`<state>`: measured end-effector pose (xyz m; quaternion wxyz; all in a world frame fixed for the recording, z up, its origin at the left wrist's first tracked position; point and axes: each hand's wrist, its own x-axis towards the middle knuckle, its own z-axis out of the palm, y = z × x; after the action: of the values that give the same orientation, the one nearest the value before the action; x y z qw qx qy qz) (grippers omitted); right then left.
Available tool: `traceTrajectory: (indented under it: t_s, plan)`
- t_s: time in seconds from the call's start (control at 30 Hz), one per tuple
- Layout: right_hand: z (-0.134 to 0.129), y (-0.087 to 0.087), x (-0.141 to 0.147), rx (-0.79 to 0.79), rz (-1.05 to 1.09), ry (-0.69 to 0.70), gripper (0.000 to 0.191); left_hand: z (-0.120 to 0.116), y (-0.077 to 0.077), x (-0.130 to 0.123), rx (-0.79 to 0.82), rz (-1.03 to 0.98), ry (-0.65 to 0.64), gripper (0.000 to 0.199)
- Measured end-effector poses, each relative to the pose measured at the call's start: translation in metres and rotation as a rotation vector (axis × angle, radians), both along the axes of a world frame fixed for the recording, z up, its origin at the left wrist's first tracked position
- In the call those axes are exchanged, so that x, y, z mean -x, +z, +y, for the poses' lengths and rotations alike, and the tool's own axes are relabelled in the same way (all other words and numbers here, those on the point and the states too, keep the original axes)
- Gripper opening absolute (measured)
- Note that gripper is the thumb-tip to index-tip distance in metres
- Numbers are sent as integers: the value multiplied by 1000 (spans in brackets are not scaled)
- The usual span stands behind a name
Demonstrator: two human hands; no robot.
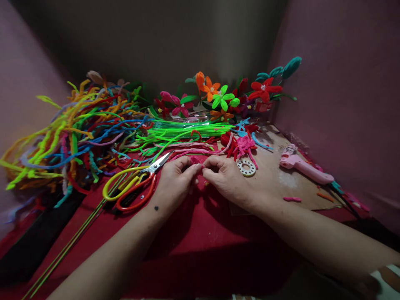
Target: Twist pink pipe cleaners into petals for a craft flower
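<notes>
Both hands meet over the red cloth at the middle, pinching a small pink fuzzy pipe cleaner piece (196, 160) between their fingertips. My left hand (179, 177) is closed on its left side, and my right hand (223, 174) is closed on its right. Fingers cover much of the piece, so its full shape is hidden. Beside my left wrist lie scissors (146, 180) with one yellow and one red handle, blades pointing away to the right. A white ring with holes (246, 168) rests just right of my right hand, below a bunch of pink pipe cleaner pieces (245, 144).
A tangled heap of coloured pipe cleaners (71, 141) fills the left, with green ones (187, 130) at the back centre. Finished pipe cleaner flowers (222, 98) stand behind. A pink glue gun (306, 167) lies on cardboard (271, 189) at right. Thin green sticks (75, 233) run along the left.
</notes>
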<state>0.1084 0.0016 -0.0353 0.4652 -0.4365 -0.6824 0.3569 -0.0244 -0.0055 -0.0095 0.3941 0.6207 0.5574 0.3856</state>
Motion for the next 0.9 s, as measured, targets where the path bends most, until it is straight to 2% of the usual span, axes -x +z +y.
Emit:
traceTrajectory:
  t_s: [0.07, 0.13, 0.27, 0.37, 0.47, 0.6, 0.73, 0.83, 0.9]
  plan:
    - [0, -1, 0, -8, -4, -28, 14, 0, 0, -2, 11, -14, 3, 24]
    - [0, 0, -2, 51, 22, -17, 14, 1, 1, -2, -8, -14, 7, 24]
    - [3, 3, -9, 340, 158, 115, 15, 6, 2, 3, 2, -66, -53, 20]
    - [4, 4, -10, 452, 238, 164, 20, 9, 3, 8, 94, -163, -135, 18]
    - [5, 4, -8, 439, 308, 147, 16, 11, 3, 11, 125, -236, -151, 17]
    - [4, 3, -6, 426, 311, 112, 13, 11, 3, 11, 128, -167, -123, 19]
    - [2, 5, -6, 345, 249, 60, 10, 10, 4, 8, 156, -153, -110, 13]
    - [1, 4, -4, 294, 217, 37, 9, 10, 3, 7, 181, -213, -125, 6]
    - [0, 2, -2, 207, 186, 17, 9, 10, 2, 7, 200, -265, -130, 3]
